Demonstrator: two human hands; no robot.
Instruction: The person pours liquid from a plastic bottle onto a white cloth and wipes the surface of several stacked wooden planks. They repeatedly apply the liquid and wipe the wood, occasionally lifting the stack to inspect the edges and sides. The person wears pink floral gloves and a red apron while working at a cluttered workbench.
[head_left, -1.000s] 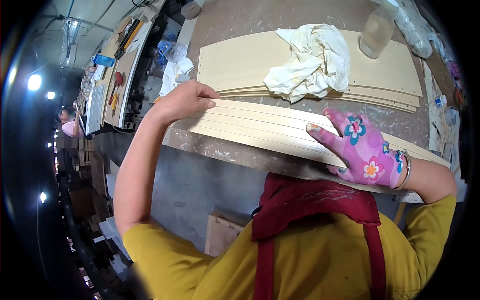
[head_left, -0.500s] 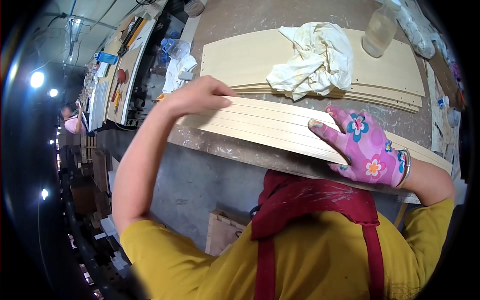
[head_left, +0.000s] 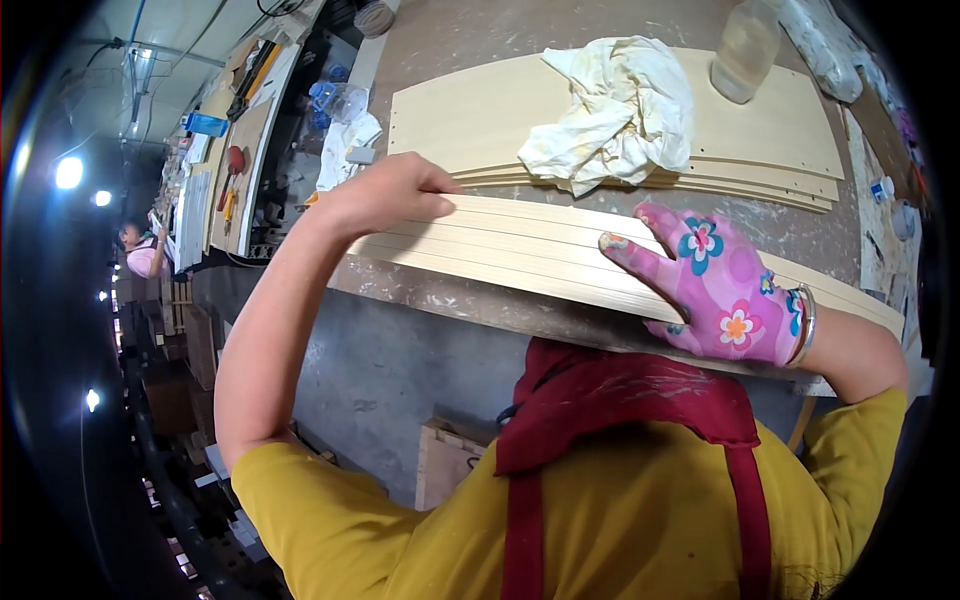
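A bundle of long pale wooden boards (head_left: 520, 247) lies along the near edge of the workbench, their narrow edges facing up side by side. My left hand (head_left: 398, 190), bare, is curled over the bundle's left end; its far fingers are partly hidden. Toward the right, my right hand (head_left: 715, 285) wears a pink flowered glove and grips across the bundle, fingers spread over the top edges and the near side. Beyond the bundle lies a flat stack of wider wooden panels (head_left: 450, 120), with a crumpled white cloth (head_left: 625, 110) on top.
A cloudy plastic bottle (head_left: 745, 55) stands on the panels at the far right. The brown workbench (head_left: 440, 40) carries plastic-wrapped material (head_left: 820, 45) at its right. To the left is another table (head_left: 235, 190) with tools. A person (head_left: 145, 255) in pink is far left.
The view has shifted slightly, so bench items sit a little further left and higher. Both hands keep their places on the boards.
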